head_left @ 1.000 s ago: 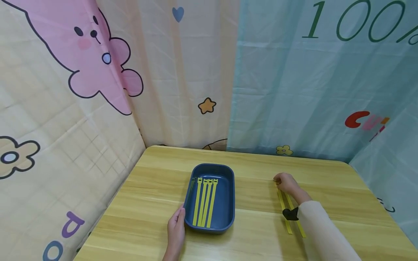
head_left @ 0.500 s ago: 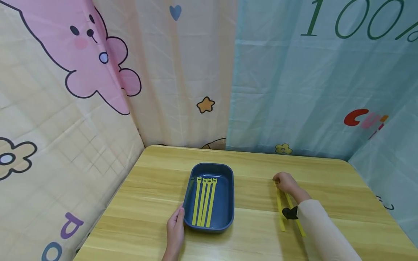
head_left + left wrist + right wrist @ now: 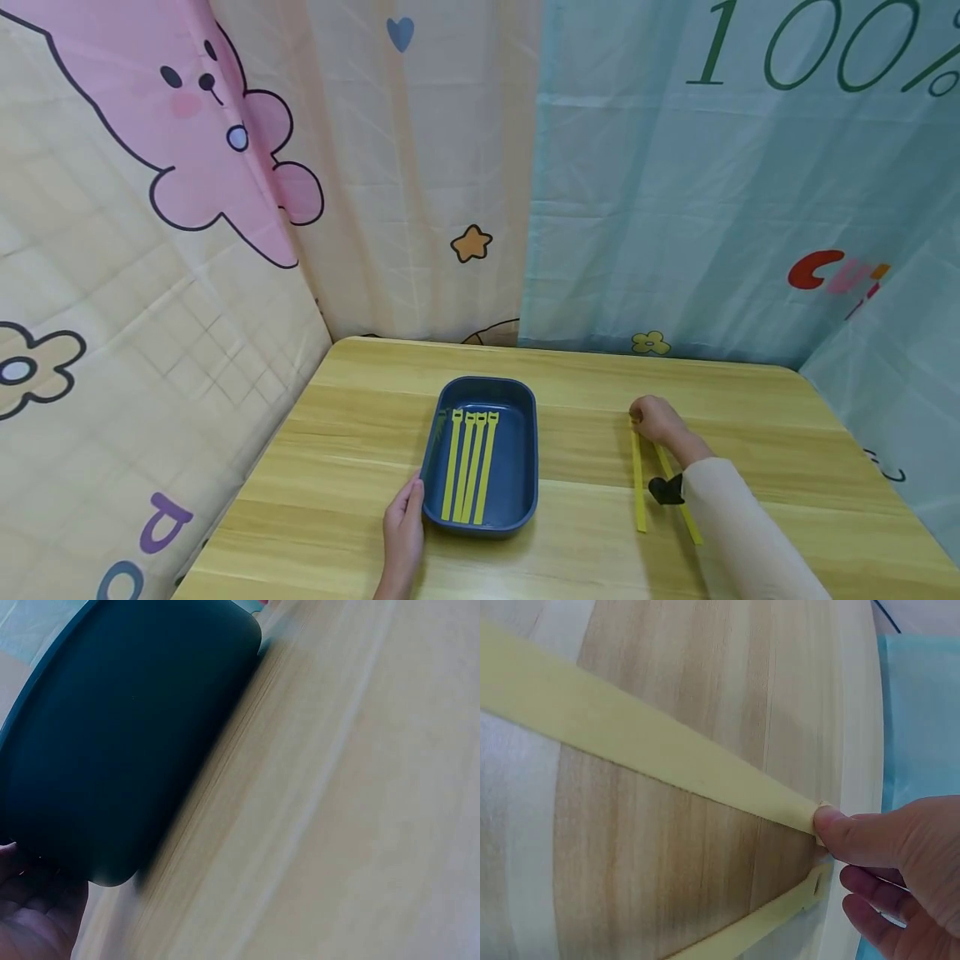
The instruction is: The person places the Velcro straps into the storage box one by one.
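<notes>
At the near left corner of a dark blue tray [image 3: 513, 475], my left hand [image 3: 403, 525] grips the wall with the thumb along its side. In the left wrist view the tray's outer wall [image 3: 120, 735] hides part of the hand's fingers [image 3: 45, 911]. Several yellow hook-and-loop cable ties [image 3: 467, 467] lie side by side in the tray, slotted heads at the far end. To the right, my right hand [image 3: 660, 423] pinches the far end of another yellow cable tie [image 3: 660, 750] between thumb and finger. A second loose tie [image 3: 757, 926] lies beside it, partly under the wrist.
The wood-grain table [image 3: 585, 542] carries the tray near its middle and the loose ties at its right. Printed curtains [image 3: 420, 167] hang behind the far edge and at both sides. A black heart-shaped patch [image 3: 666, 490] shows at the right cuff.
The near end of the pinched cable tie has swung left, away from the other loose tie. Both hands stay almost where they were, and the tray stands still.
</notes>
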The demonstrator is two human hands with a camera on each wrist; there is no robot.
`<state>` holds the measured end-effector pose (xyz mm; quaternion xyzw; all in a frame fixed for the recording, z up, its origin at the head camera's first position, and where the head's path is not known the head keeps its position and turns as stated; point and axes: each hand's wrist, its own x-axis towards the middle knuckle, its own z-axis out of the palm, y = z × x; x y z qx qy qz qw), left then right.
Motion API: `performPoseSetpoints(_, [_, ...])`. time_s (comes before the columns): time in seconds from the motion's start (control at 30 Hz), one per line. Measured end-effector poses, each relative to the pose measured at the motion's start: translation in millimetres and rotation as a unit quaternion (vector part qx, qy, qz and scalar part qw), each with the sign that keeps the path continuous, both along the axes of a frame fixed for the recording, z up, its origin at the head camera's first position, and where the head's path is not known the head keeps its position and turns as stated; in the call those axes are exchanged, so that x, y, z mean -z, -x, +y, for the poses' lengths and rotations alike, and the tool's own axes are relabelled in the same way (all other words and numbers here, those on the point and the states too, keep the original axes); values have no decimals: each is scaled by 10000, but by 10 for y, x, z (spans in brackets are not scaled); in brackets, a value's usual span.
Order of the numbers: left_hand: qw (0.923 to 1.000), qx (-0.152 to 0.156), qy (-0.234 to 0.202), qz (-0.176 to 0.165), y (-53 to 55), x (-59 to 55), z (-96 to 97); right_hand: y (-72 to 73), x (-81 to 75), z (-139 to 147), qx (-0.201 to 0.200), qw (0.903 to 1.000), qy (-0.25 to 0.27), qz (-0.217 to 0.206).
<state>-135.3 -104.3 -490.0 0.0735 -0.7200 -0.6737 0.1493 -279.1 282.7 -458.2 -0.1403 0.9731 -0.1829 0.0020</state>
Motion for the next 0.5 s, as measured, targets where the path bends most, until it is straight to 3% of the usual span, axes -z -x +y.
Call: performPoseSetpoints(0.5, [10000, -89, -22, -6, 13, 9, 4, 10, -10, -50, 197, 9996, -205, 16])
